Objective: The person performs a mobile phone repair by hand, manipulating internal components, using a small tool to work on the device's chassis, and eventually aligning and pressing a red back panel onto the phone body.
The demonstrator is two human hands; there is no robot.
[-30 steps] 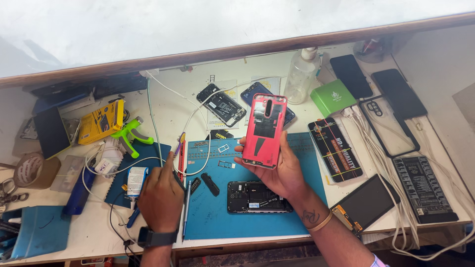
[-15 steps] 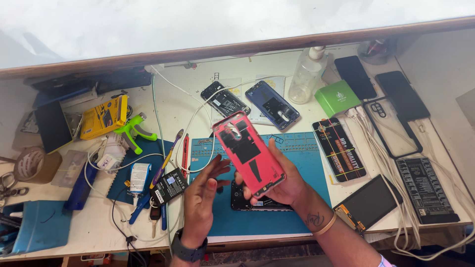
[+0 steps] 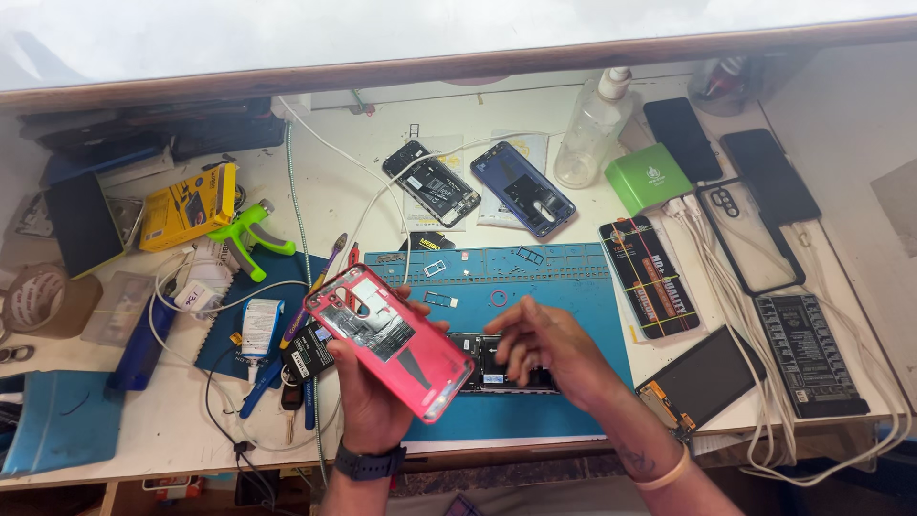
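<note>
In the head view, the left hand (image 3: 373,406) holds the red back cover (image 3: 390,340) of a phone, inner face up and tilted, its fingers (image 3: 336,361) closed under it and around its edges. The right hand (image 3: 549,349) is released and holds nothing; its fingers (image 3: 508,336) hang spread and slightly curled over the opened phone body (image 3: 504,367), which lies flat on the blue work mat (image 3: 554,277) on the counter (image 3: 382,201), just right of the cover's lower corner. Whether the fingertips touch the phone cannot be told.

The step in hand looks like work on the phone with its back off: the cover is kept aside in one hand while the other attends to the exposed insides. The next move probably calls for a light, exact touch on the body, with the cover kept steady and away from the small loose parts on the mat beyond the right fingers.
</note>
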